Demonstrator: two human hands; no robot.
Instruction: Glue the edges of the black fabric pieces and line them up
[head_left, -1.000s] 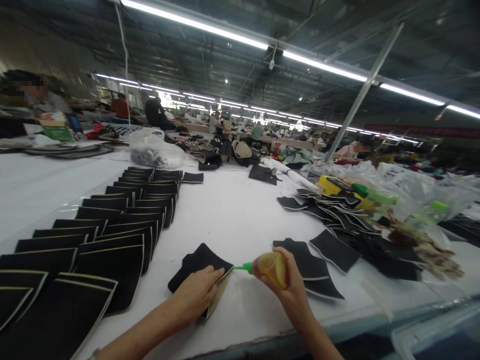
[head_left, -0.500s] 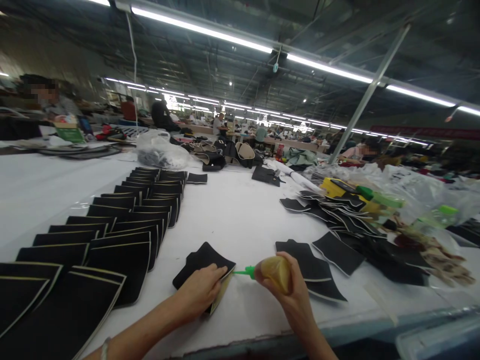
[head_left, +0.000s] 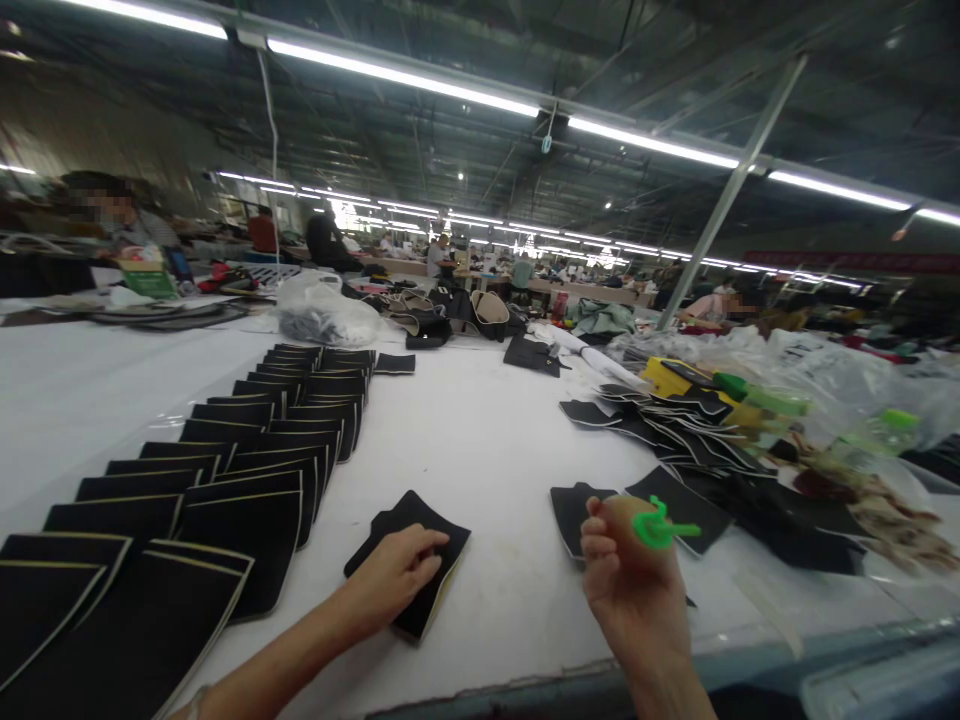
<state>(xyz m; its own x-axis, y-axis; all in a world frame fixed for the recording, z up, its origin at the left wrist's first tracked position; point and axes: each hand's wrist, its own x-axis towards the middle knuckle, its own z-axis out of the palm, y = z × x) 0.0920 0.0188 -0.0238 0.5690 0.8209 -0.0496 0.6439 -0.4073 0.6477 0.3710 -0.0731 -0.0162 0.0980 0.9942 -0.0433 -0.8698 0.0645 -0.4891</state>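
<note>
Lower centre of the frame: the left hand (head_left: pixel 401 575), fingers relaxed, gripping nothing, lies on a black panel (head_left: pixel 414 510) on the tabletop (head_left: pixel 495 420). Lower right: the right hand (head_left: pixel 631 592) clasps a green-nozzled bottle (head_left: pixel 624 518); squeezing accidentally might drip contents onto black pieces (head_left: pixel 570 512) beside it.

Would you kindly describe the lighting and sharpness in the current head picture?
Head view: overhead tube lights glare white; the tabletop is bright, while the black panel under the left hand shows little surface detail. Head view, background: distant people look soft and indistinct.

Tube lights (head_left: pixel 405 78) beneath dark ceiling (head_left: pixel 420 140)
</note>
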